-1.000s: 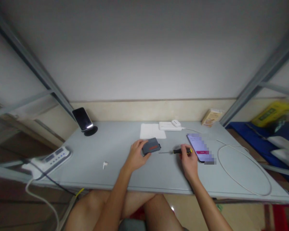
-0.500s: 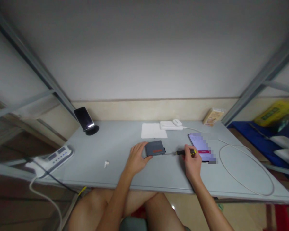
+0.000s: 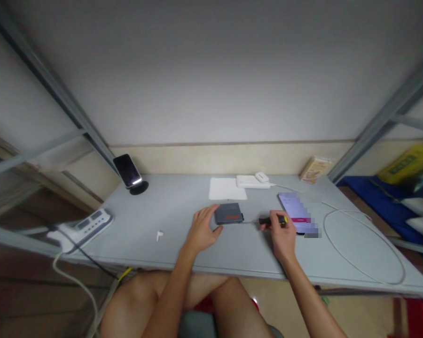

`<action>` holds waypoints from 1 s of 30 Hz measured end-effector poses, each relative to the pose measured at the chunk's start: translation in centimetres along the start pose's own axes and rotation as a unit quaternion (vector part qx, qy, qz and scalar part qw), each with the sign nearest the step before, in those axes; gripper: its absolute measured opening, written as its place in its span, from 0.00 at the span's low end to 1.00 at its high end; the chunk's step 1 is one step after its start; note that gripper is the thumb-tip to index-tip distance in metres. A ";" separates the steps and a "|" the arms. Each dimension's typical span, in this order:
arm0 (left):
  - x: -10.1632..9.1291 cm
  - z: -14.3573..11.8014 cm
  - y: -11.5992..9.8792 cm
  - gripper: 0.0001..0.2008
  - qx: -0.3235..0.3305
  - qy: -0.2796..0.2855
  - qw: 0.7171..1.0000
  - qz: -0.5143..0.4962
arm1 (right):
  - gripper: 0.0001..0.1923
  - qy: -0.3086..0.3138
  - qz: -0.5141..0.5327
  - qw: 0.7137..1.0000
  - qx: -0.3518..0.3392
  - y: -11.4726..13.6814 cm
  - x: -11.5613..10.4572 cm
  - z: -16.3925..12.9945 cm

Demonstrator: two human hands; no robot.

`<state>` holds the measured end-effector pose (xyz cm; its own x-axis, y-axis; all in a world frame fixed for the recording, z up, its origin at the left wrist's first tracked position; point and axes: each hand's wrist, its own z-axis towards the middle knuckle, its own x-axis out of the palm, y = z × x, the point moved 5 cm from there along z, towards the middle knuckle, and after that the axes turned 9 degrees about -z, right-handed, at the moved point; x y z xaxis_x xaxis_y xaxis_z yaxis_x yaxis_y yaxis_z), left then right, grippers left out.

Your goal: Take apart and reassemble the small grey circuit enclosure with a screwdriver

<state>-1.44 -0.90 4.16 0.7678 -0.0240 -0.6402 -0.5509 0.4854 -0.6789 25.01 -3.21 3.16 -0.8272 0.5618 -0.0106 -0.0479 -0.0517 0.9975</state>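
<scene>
A flat dark grey box [image 3: 229, 213] with reddish lettering lies on the desk in front of me. My left hand [image 3: 202, 230] is curved about its left end, fingers at the far corner and thumb near the close edge. In my right hand [image 3: 281, 234] is a screwdriver [image 3: 265, 221] with a black and yellow handle. Its thin shaft points left and reaches the box's right side, near a small dark part that sticks out there. Whether the tip sits in a screw is too small to see.
Behind the box lie a white sheet [image 3: 226, 189] and a white power strip [image 3: 250, 182]. A tablet-like screen [image 3: 292, 209] is just beyond my right hand, with a looped cable [image 3: 341, 256] further right. Leftward are an earbud [image 3: 159, 234], a phone on a stand [image 3: 127, 171] and another power strip [image 3: 91, 225].
The box looks flatter on the desk, and my left thumb has come slightly away from its near edge. The screwdriver stays at the right side. The whole view has shifted a little.
</scene>
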 end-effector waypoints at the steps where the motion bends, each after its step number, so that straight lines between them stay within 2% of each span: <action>1: 0.0 0.0 0.0 0.35 -0.002 0.001 1.000 0.000 | 0.24 0.000 -0.002 1.000 -0.001 0.0 0.0 0.0; 7: 0.0 0.0 0.0 0.33 -0.005 -0.002 1.000 0.001 | 0.23 0.007 -0.015 1.000 -0.003 0.4 0.1 -0.2; 13: -0.1 -0.4 -0.3 0.30 0.014 -0.031 0.999 0.032 | 0.24 -0.022 0.009 1.000 0.013 0.5 -0.2 -0.1; 16: 0.2 -0.6 -1.0 0.21 0.052 -0.034 0.996 0.071 | 0.27 0.018 0.020 0.999 0.020 0.5 0.2 -0.1; 19: 0.8 -0.6 -1.7 0.15 0.097 -0.008 0.989 0.110 | 0.29 0.074 0.002 0.997 0.016 0.8 0.8 -0.4; 24: 1.4 -0.7 -1.6 0.12 0.117 0.017 0.983 0.141 | 0.30 0.104 -0.061 0.993 -0.003 1.5 1.1 -0.9; 30: 1.3 -0.8 -1.4 0.12 0.127 0.009 0.981 0.145 | 0.29 0.127 -0.059 0.990 -0.004 1.3 1.1 -0.8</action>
<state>0.08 -2.25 3.98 0.5842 0.1334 -0.8006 -0.6438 0.6768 -0.3570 23.58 -3.26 4.41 -0.9296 0.3387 -0.1456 -0.1567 -0.0054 0.9876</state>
